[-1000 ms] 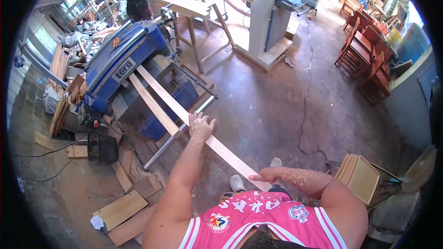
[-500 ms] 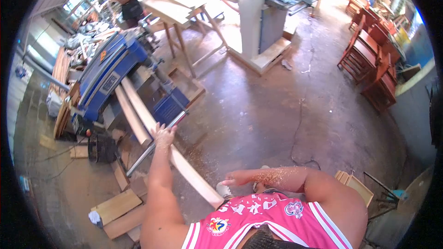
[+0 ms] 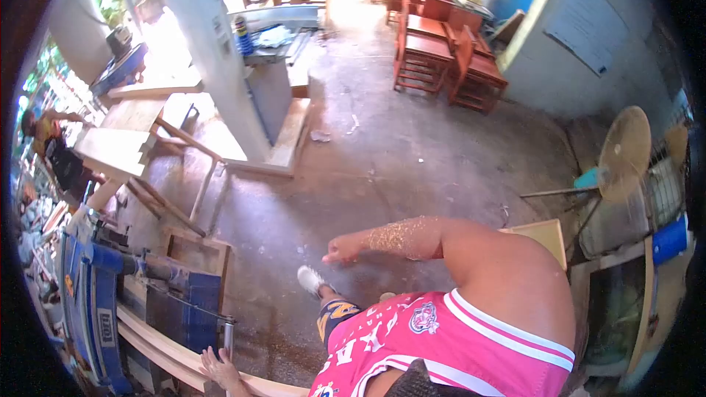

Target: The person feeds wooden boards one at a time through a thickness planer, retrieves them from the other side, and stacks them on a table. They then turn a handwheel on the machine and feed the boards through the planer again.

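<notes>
At the lower left, my left hand [image 3: 223, 373] has its fingers spread and rests on or just beside a long pale wooden board [image 3: 261, 384]. The board runs alongside another board [image 3: 151, 351] toward a blue woodworking machine [image 3: 103, 323]. A metal bar [image 3: 229, 337] of the machine stands close to my fingertips. My right hand [image 3: 343, 248] hangs over the floor in front of me, loosely curled, with nothing visible in it. Sawdust sticks to the right forearm.
A white pillar [image 3: 224, 59] rises by a wooden worktable [image 3: 121, 136], where another person [image 3: 62, 151] stands. Reddish wooden chairs [image 3: 426, 48] are grouped at the back. At right are a round stand fan [image 3: 625, 153] and a wooden cabinet [image 3: 625, 309].
My view has swung right, bringing the fan and cabinet into sight and shifting the machine to the lower left. The right hand's fingers have curled in; the left stays by the board.
</notes>
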### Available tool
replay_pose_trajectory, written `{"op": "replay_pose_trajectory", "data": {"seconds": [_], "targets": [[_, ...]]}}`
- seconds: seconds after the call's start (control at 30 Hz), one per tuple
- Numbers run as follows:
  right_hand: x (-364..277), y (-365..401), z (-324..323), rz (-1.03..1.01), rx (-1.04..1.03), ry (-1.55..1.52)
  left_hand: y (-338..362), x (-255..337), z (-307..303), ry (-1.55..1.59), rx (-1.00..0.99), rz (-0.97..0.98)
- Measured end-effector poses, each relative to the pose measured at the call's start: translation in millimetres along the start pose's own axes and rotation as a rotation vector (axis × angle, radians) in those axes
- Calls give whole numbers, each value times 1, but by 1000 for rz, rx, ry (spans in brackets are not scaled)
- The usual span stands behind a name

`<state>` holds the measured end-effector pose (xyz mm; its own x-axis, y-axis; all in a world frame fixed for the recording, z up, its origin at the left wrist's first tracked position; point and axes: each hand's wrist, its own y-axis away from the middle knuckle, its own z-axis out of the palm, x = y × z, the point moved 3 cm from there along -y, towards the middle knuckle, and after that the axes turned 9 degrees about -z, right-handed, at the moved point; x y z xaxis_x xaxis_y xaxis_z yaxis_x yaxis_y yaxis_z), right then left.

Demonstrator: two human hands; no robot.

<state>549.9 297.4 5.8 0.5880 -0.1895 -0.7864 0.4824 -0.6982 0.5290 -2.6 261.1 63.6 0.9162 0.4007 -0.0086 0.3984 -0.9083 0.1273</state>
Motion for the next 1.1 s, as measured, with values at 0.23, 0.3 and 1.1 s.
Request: {"op": "replay_pose_trajectory", "data": {"seconds": [0.23, 0.3, 1.1], "targets": [[-106, -203, -167, -237, 316, 249, -12, -31, -25, 147, 115, 99], [-154, -273, -241, -188, 343, 222, -21, -65, 10, 69, 219, 202], [-249, -380, -382, -335, 830, 968, -363, 317, -92, 950, 118, 587]]}}
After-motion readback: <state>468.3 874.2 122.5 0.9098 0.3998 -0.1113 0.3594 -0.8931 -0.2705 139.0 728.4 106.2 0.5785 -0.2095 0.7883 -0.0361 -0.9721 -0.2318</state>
